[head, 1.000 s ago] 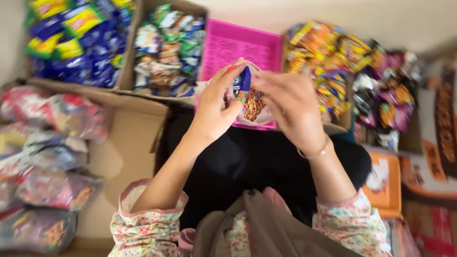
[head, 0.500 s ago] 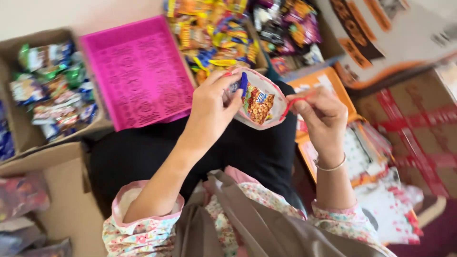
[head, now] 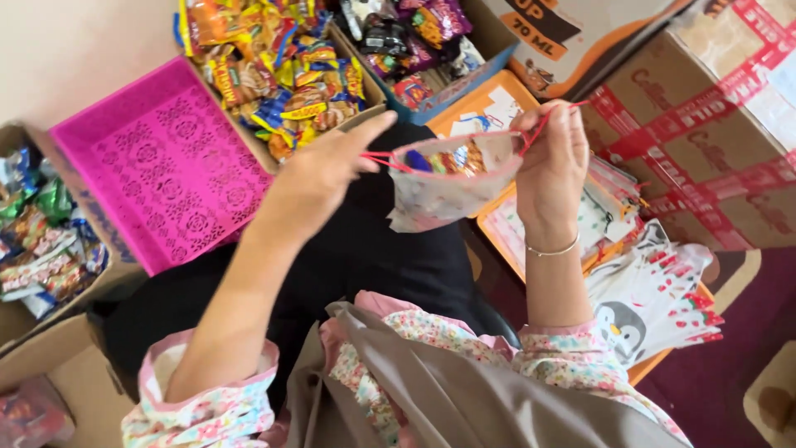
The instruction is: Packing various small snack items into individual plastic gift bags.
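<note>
Red strings [head: 383,159] run out of both ends of a small white pouch [head: 448,189], and the person holds one in each hand. The left hand [head: 319,170] pinches the string at the pouch's nine o'clock side, with its first finger sticking out straight. The right hand [head: 549,166] is closed around the string at the three o'clock side, and a thin bracelet [head: 554,249] sits on that wrist. The pouch hangs in the air between the two hands, above the person's black lap [head: 373,265]. Its top is open, and I can see bright snack packets [head: 452,159] inside (orange, blue and yellow ones).

At about ten o'clock from the pouch lies a pink plastic tray [head: 157,166] with a flower pattern cut into it. At twelve o'clock stands a cardboard box [head: 278,70] full of orange and yellow snack packs. Just past it, near one o'clock, is a blue-edged box [head: 414,41] with dark and purple packs.

Under the right hand, at four o'clock, sits an orange tray [head: 489,99] holding a pile of flat white bags [head: 655,299]. One of them shows a penguin [head: 622,328]. At two o'clock stands a big brown carton [head: 713,133] with red tape. Far off at nine o'clock, another box [head: 37,232] holds green and silver packs.

The person's sleeves [head: 207,406] are pink with little flowers.
</note>
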